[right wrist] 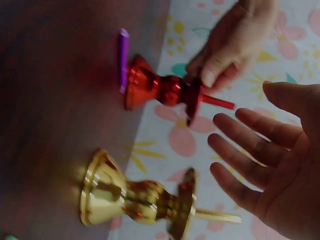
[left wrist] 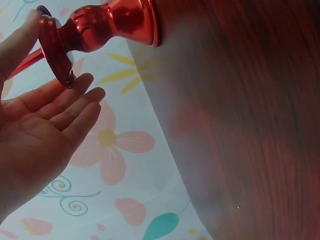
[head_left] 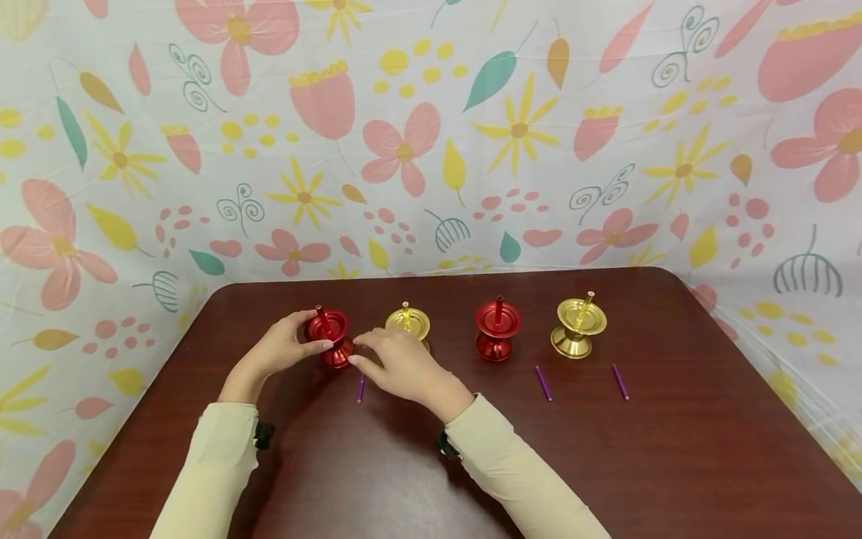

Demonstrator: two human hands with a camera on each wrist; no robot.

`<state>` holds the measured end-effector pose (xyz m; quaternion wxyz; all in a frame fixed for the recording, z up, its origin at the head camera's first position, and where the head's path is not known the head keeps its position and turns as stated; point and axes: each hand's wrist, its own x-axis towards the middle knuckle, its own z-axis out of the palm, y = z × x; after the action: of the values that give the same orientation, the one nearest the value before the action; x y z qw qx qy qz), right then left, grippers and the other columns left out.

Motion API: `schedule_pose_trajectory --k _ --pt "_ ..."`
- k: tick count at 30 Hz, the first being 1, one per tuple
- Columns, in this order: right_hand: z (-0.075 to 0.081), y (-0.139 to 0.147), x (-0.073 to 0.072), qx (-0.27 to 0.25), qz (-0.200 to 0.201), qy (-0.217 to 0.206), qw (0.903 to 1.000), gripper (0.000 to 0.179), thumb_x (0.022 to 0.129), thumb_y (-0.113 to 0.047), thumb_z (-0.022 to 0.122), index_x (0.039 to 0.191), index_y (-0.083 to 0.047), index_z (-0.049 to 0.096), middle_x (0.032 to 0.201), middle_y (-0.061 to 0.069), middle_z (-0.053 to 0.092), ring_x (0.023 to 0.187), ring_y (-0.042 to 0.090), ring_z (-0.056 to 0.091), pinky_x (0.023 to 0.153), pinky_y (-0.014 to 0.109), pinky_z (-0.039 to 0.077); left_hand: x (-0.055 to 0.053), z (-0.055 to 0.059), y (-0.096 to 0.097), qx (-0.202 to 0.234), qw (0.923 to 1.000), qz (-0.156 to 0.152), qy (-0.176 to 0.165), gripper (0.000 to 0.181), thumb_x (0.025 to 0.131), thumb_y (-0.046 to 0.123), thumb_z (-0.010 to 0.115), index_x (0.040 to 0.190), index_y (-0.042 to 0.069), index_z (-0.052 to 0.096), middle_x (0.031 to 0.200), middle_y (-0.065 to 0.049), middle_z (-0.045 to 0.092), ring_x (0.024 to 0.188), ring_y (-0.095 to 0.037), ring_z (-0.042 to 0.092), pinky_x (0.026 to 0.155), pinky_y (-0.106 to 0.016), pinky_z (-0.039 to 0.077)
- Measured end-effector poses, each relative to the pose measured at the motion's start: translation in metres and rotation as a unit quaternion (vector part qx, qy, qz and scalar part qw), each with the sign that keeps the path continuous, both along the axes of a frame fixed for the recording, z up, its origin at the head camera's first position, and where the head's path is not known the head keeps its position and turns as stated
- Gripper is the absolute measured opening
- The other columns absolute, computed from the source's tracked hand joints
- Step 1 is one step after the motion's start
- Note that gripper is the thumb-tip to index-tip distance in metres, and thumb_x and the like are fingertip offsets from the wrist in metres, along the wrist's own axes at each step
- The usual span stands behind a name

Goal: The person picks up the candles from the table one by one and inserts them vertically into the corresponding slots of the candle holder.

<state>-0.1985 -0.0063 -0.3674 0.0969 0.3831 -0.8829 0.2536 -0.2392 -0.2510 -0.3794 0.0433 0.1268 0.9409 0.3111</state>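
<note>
Head view shows me a red holder (head_left: 339, 351) upright left of centre in the frame, with a wide dish and a thin tube rising from its middle. The left hand (head_left: 286, 346) has hold of the dish's rim, thumb on the near side and fingers round the back. Just to its right, the right hand (head_left: 404, 363) is released, its fingers loosely spread; in the right wrist view those fingertips sit near the red tube but apart from it. A purple stick (head_left: 361, 388) lies just below the holder. Partly behind the right hand stands a gold holder (head_left: 407, 323). Farther along, right of centre, are a second red holder (head_left: 497, 329) and another gold one (head_left: 580, 320), with two more purple sticks (head_left: 543, 383) below and to their right. Everything stands on a dark brown table (head_left: 646, 464), and a flowered cloth (head_left: 404, 82) fills the upper frame behind it.
</note>
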Motion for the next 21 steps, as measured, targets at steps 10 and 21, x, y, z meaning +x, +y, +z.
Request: schedule_pose_trajectory --k 10,21 --pt "-0.019 -0.022 0.001 0.103 -0.088 0.016 0.9906 0.037 0.09 -0.042 0.065 0.104 -0.008 0.071 0.09 0.002 0.069 0.084 0.02 0.065 0.072 0.034 0.053 0.0 0.001 0.0 0.013 0.9998 0.008 -0.009 0.076 0.086 0.025 0.074 0.14 -0.011 0.036 0.134 -0.031 0.048 0.115 -0.042 0.052 0.095 -0.051 0.046" --pt "-0.034 -0.037 0.006 0.191 -0.123 -0.011 0.9737 0.041 0.09 -0.045 0.065 0.106 -0.007 0.067 0.094 0.006 0.061 0.088 0.022 0.058 0.073 0.033 0.052 -0.001 0.0 0.0 0.01 0.9999 0.006 -0.007 0.076 0.085 0.024 0.074 0.14 -0.012 0.037 0.136 -0.031 0.046 0.119 -0.043 0.05 0.097 -0.052 0.044"
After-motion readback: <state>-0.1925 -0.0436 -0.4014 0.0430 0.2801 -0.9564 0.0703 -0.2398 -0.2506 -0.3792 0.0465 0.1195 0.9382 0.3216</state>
